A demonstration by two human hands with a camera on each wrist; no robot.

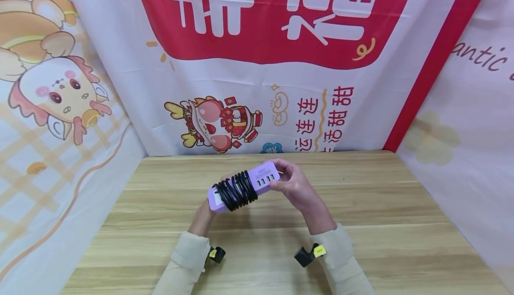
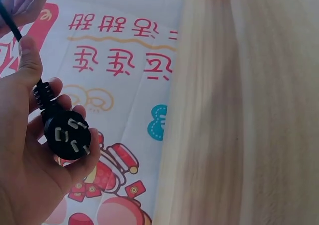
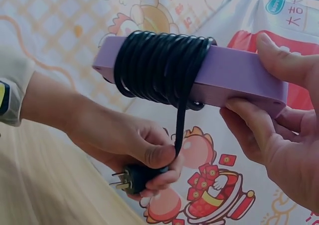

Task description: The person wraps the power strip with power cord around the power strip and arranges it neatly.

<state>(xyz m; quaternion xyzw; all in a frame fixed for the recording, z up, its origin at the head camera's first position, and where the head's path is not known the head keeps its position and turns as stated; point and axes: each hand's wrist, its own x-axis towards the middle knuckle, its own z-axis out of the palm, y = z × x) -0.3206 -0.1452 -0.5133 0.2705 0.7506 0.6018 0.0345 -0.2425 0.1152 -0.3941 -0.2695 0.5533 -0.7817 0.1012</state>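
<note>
A purple power strip (image 1: pixel 263 174) with several USB ports is held tilted above the table. Black cord (image 1: pixel 234 191) is wound in many turns round its middle. My right hand (image 1: pixel 295 188) grips the strip's right end, thumb on one side and fingers on the other, as the right wrist view shows. Below the strip, my left hand (image 3: pixel 129 145) holds the black three-pin plug (image 2: pixel 67 137) with its prongs facing outward, the thumb on the cord by it. A short stretch of cord (image 3: pixel 181 130) runs straight from the coil down to this hand, which the strip mostly hides in the head view.
Beneath the hands lies a wood-grain table (image 1: pixel 160 223). Behind it hangs a red and white printed cloth (image 1: pixel 257 76), with patterned cloth walls on the left (image 1: pixel 36 161) and right (image 1: pixel 462 161). Each sleeve cuff carries a small black mount with a yellow label.
</note>
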